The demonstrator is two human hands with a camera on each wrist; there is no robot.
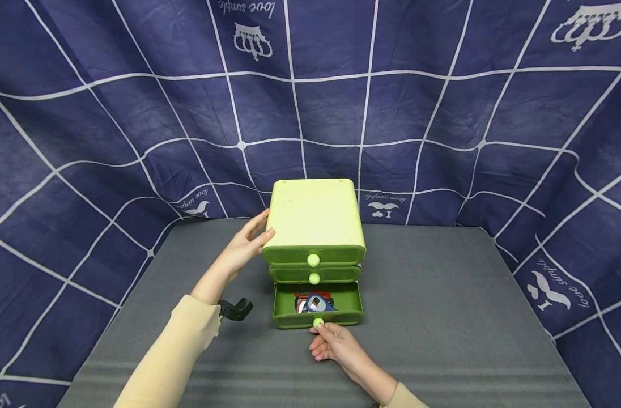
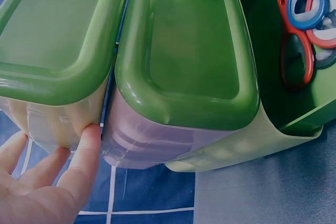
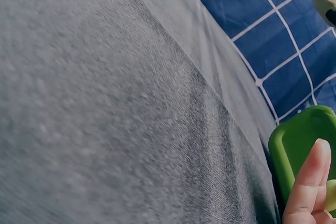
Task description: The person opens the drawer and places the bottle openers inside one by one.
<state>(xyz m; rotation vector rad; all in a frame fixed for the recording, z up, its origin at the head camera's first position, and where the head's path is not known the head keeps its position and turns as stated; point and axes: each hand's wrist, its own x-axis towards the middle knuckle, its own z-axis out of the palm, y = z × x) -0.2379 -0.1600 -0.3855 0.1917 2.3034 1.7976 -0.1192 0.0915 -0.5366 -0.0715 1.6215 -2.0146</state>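
A small three-drawer cabinet (image 1: 315,212) with a pale yellow-green top and green fronts stands on the table. Its bottom drawer (image 1: 348,294) is pulled out, and several red and blue tools with looped handles (image 2: 304,19) lie inside. My left hand (image 1: 241,246) rests against the cabinet's upper left side, fingers mostly straight; the left wrist view shows the fingertips on the side wall just behind the top drawer's front (image 2: 47,40). With my right hand (image 1: 338,345) I pinch the round light-green knob (image 1: 318,322) of the bottom drawer. The middle drawer (image 1: 290,275) is closed.
Grey cloth (image 1: 443,317) covers the table on both sides of the cabinet. A blue curtain with white grid lines (image 1: 331,113) hangs behind and at the sides. A black strap piece (image 1: 235,309) sticks out by the left wrist.
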